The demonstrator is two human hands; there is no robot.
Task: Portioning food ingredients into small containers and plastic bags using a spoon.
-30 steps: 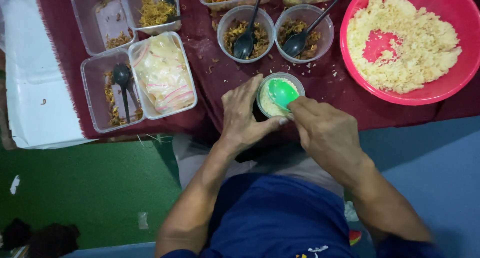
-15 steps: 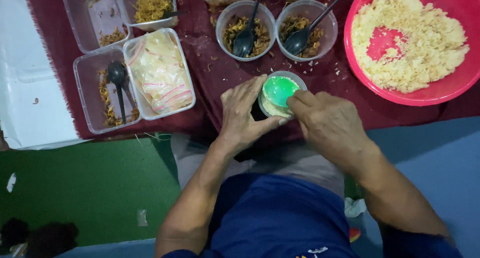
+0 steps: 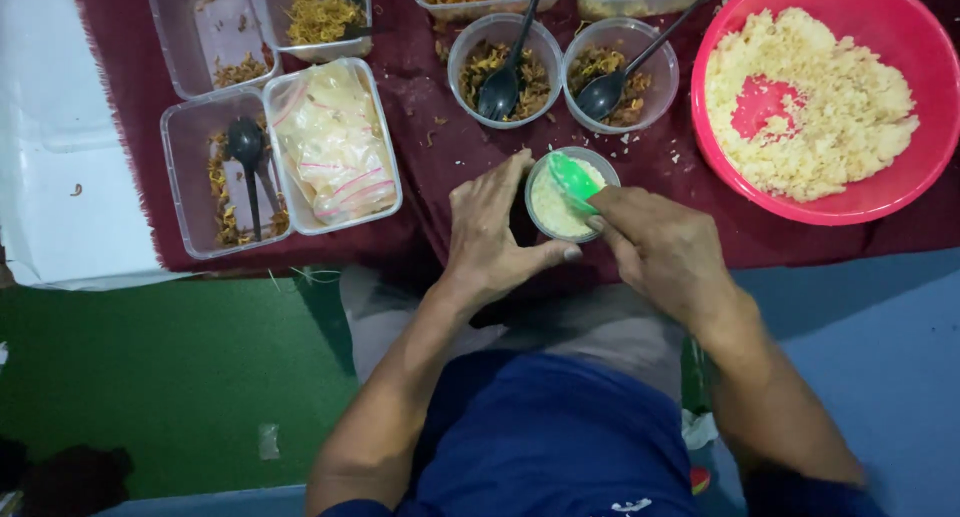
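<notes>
My left hand (image 3: 492, 235) wraps around the left side of a small round cup (image 3: 556, 209) filled with pale rice, which stands near the front edge of the dark red cloth (image 3: 420, 127). My right hand (image 3: 665, 255) holds a green scoop (image 3: 574, 176) tilted into the cup, its blade lying on the rice. A big pink bowl (image 3: 880, 202) of the same pale rice sits to the right, with a bare patch in its middle.
Two round tubs (image 3: 505, 67) (image 3: 620, 72) of brown topping, each with a black spoon, stand just behind the cup. Clear rectangular boxes at left hold plastic bags (image 3: 335, 142), fried bits and a black spoon (image 3: 247, 152). A white sheet (image 3: 60, 177) lies at far left.
The green scoop has tipped from lying flat over the cup's mouth to standing on edge at its far side, so the rice inside shows. Both hands stay at the cup.
</notes>
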